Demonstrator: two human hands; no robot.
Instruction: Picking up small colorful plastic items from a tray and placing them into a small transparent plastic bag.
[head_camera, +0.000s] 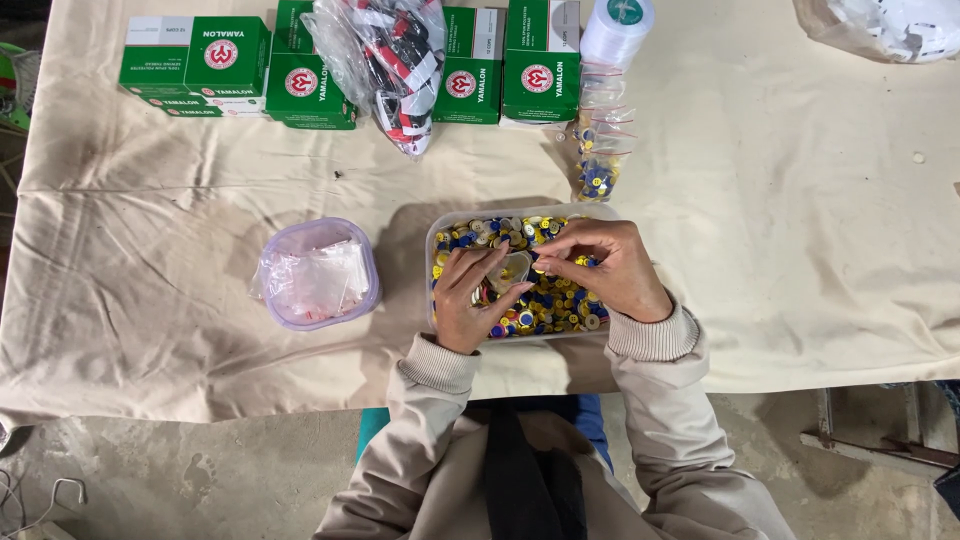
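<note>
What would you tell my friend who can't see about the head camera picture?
Two hands work over a clear tub full of small yellow and blue buttons: the left hand holds a tiny clear bag, the right hand pinches at it. Green boxes line the cloth-covered table.

— How many tubs do we count on the bench (800, 250)?
— Two: one of buttons (590, 212), one lilac tub (317, 272) left of it.
— Boxes beyond the button tub?
— We make out at least four green boxes (540, 60), one white spool (616, 30), two plastic bags (385, 55).
</note>
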